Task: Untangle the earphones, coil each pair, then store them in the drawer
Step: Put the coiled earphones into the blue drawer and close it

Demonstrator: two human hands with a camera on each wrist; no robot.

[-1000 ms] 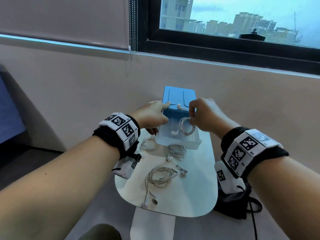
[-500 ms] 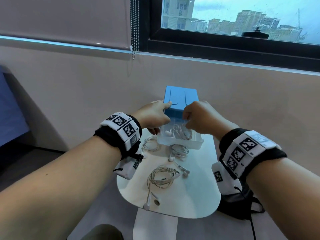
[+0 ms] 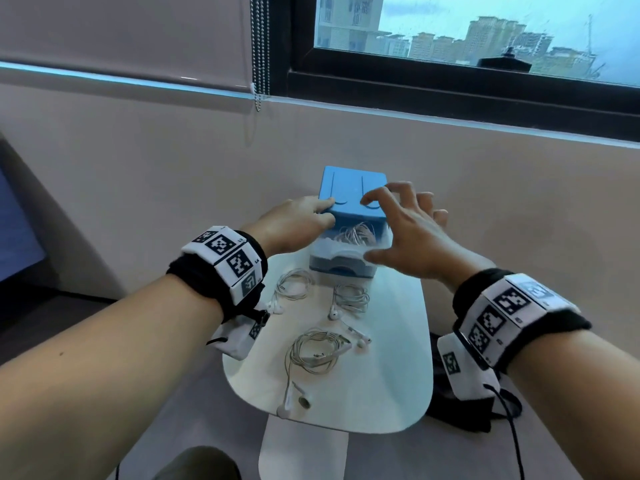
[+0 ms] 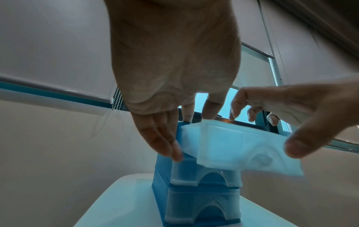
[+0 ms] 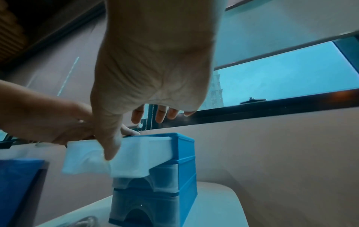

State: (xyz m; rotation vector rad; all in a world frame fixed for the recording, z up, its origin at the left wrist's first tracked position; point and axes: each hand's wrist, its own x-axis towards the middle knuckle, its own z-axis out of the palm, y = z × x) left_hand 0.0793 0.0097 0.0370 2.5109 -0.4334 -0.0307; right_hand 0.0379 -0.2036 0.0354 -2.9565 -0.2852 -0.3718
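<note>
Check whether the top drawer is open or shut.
Open: the top drawer sticks out from the blue cabinet, with coiled earphones inside.

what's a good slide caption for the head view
Left hand steadies the blue drawer unit while the open right hand hovers by its top drawer; three earphone pairs wait outside.

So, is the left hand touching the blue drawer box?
Touching. The left wrist view shows the left hand with fingertips on the top edge of the blue drawer box, another finger flat against its side.
</note>
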